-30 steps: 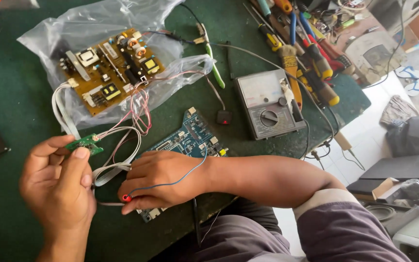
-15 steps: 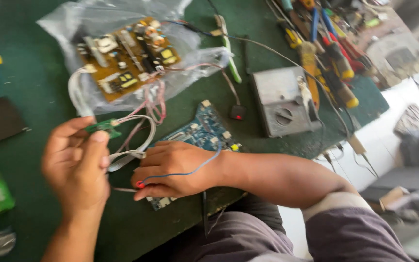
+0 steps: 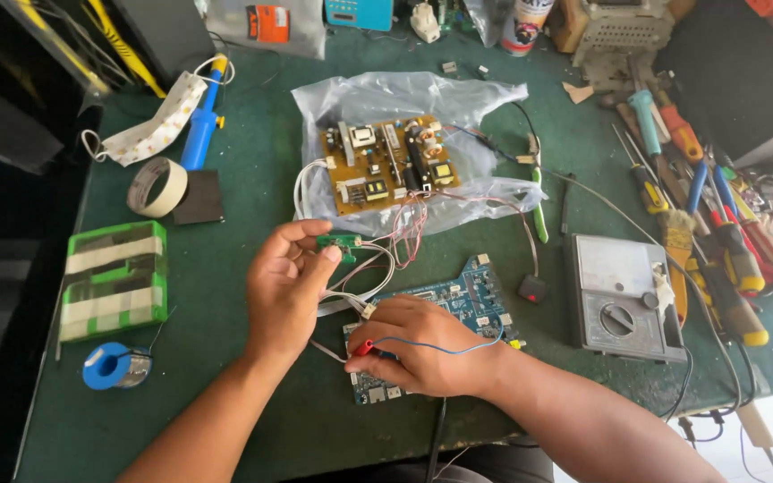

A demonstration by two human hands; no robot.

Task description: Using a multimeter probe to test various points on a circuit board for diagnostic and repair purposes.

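Since the earlier frame, my view has tilted up; my left hand (image 3: 286, 284) still pinches the small green board (image 3: 339, 241), my right hand (image 3: 422, 344) grips a red-tipped probe (image 3: 364, 347) over the blue circuit board (image 3: 458, 309). Beyond it on the green table (image 3: 252, 170): one yellow board (image 3: 386, 165) on clear plastic; to its left, one green box (image 3: 116, 277) with two tape rolls.

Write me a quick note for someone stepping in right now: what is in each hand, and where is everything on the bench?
Left hand: pinches a small green circuit board, raised above the green table; its thin wires trail toward the yellow-brown circuit board lying on a clear plastic bag.
Right hand: holds a red-tipped probe with a blue lead, resting on the blue circuit board.
Grey dial meter sits to the right, screwdrivers beyond it.
Done: both pieces in hand. Left: the probe tip has not reached the small board.
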